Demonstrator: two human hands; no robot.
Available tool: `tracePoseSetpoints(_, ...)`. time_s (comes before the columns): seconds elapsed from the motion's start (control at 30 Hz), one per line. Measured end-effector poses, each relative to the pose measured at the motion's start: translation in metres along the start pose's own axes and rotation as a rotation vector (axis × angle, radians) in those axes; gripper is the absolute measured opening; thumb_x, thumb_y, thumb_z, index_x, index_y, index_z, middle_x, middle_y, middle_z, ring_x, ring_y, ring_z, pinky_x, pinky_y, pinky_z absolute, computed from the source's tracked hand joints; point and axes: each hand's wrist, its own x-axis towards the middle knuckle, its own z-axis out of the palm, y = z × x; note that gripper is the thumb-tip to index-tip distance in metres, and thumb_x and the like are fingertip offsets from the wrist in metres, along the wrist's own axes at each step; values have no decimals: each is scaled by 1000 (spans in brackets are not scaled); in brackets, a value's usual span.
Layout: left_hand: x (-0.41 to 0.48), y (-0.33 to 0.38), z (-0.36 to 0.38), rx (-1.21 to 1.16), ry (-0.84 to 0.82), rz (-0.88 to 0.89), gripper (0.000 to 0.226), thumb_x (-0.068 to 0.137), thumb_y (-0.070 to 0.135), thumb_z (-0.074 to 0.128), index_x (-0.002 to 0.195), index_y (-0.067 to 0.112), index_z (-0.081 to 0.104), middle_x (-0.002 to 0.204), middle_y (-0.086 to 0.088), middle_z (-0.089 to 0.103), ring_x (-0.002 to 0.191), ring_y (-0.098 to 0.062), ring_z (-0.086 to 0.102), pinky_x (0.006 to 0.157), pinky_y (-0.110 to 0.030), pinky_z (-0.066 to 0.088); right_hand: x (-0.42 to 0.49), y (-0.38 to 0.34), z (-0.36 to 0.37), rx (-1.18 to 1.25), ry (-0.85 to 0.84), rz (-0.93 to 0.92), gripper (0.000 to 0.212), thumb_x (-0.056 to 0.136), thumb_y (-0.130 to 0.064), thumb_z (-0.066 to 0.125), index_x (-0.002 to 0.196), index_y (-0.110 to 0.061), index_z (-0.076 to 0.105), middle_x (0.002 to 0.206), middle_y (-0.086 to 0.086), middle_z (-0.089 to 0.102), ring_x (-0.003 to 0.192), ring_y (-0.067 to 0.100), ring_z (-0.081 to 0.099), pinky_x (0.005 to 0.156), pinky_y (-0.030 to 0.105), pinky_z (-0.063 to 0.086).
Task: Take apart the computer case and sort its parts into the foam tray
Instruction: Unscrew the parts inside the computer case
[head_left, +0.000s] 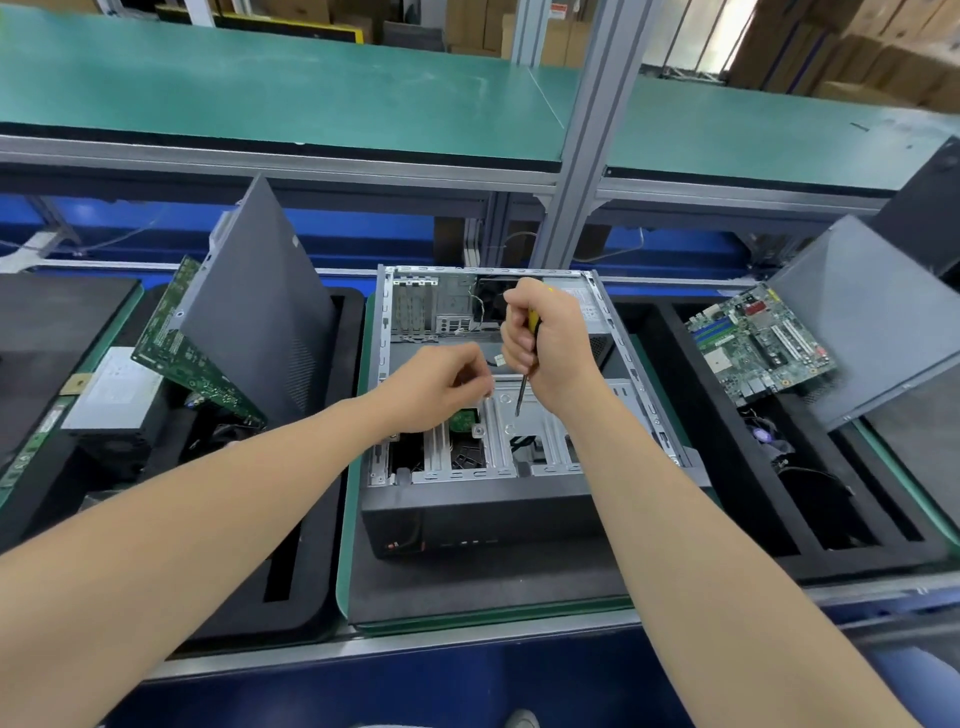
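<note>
An open computer case (519, 499) lies on its side in the middle, metal frame up and black front panel toward me. My right hand (550, 343) grips a yellow-and-black screwdriver (523, 387) upright, tip down over the silver drive cage (524, 421). My left hand (441, 387) hovers just left of the tip with fingers curled, pinching something small that I cannot make out, above a small green part (462, 420). A black foam tray (779, 551) on the right holds a green motherboard (758, 340) and a grey side panel (862, 317).
A second foam tray (311, 587) on the left holds a leaning side panel (260, 301), a motherboard (182, 348) and a silver power supply (117, 389). An aluminium post (576, 171) rises behind the case. A green shelf (260, 88) runs across the back.
</note>
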Motion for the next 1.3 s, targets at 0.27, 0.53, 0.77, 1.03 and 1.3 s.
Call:
tracePoseSetpoints(0.27,37,49,25,-482,144,-139,12,97,20,66,88,14,62,93,-15,72,78,-17,64,84,-49,55,-19,-9,-40,-132,266,-154,31,89,-13,67,60,-17,56,51,5,41,44,20,33,46,30,33)
tracePoseSetpoints(0.53,84,132,90,-682,155,-94,18,90,16,77,91,12,60,83,-4,68,75,-14,66,73,-35,57,-52,-50,-136,-95,442,-319,27,88,-7,65,64,-13,53,58,6,47,48,22,36,51,35,31)
tracePoseSetpoints(0.77,127,221,185,-480,182,-159,19,79,20,80,86,16,62,86,-5,72,84,-26,70,79,-48,59,-75,-55,-263,-263,507,-272,28,83,-24,70,62,-21,52,56,-1,51,52,21,40,54,33,34)
tracePoseSetpoints(1.03,155,243,314,-252,0,-348,19,81,17,72,79,22,55,78,5,67,76,-15,62,55,-24,41,-119,7,-374,-555,583,48,37,87,-46,59,70,-14,58,63,-1,56,57,10,46,61,34,38)
tracePoseSetpoints(1.3,148,201,372,-109,-166,-549,22,85,-2,72,83,17,61,89,-4,75,80,-16,72,69,-28,61,-136,44,-420,-634,607,120,49,105,-44,55,83,-1,56,72,16,60,64,19,49,68,41,46)
